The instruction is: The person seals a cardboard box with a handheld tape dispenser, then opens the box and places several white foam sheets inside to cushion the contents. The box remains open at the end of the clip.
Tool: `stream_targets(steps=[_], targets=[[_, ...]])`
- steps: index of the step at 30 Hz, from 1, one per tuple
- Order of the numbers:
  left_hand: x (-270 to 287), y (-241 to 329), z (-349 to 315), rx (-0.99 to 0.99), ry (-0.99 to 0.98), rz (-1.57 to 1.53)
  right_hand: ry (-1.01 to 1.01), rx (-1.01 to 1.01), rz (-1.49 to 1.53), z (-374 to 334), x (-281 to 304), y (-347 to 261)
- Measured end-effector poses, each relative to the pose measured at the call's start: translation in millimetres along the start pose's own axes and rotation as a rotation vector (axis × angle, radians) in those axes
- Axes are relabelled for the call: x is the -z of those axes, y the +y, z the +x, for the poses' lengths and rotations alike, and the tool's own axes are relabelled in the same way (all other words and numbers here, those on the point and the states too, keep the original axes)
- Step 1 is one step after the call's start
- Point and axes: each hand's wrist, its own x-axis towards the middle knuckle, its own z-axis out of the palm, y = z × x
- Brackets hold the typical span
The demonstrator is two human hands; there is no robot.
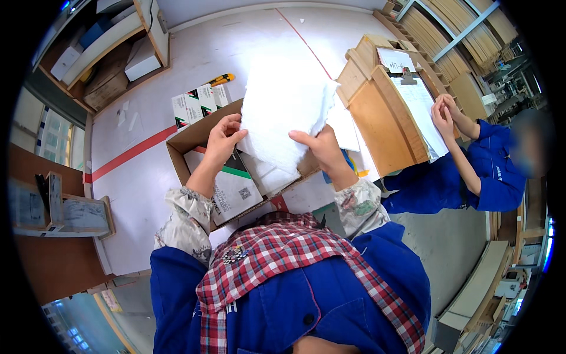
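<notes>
A white, soft-looking padding sheet (286, 112) with ragged edges is held up between my hands, over an open cardboard box (177, 162). My left hand (223, 141) has its fingers curled at the sheet's left edge. My right hand (324, 152) grips the right side, thumb on top and fingers hidden beneath. Inside the cardboard box lies a white printed carton (233, 192) with a green and black stripe. More white padding (274, 179) shows beside it, under the raised sheet, which covers the rest of the box's contents.
Behind the cardboard box are small white cartons (194, 106) and a yellow utility knife (221, 79). At right, a co-worker's hands (443, 115) rest by a clipboard (408, 78) on a slanted wooden stand (377, 127). A wooden shelf (144, 26) stands far left.
</notes>
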Motion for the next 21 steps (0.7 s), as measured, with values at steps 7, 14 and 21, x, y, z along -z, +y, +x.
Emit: stream_targets(steps=[7, 14, 21], targets=[[-12.0, 0.2, 15.8, 0.017, -0.124, 0.039, 0.116, -0.098, 0.157, -4.0, 14.5, 6.6], [-14.0, 17.8, 25.3, 0.075, -0.267, 0.025, 0.161, -0.113, 0.160, -9.7, 34.5, -1.1], [-19.5, -29.7, 49.3, -0.077, -0.252, 0.256, -0.016, 0.003, -0.744, 5.2, 33.9, -3.7]])
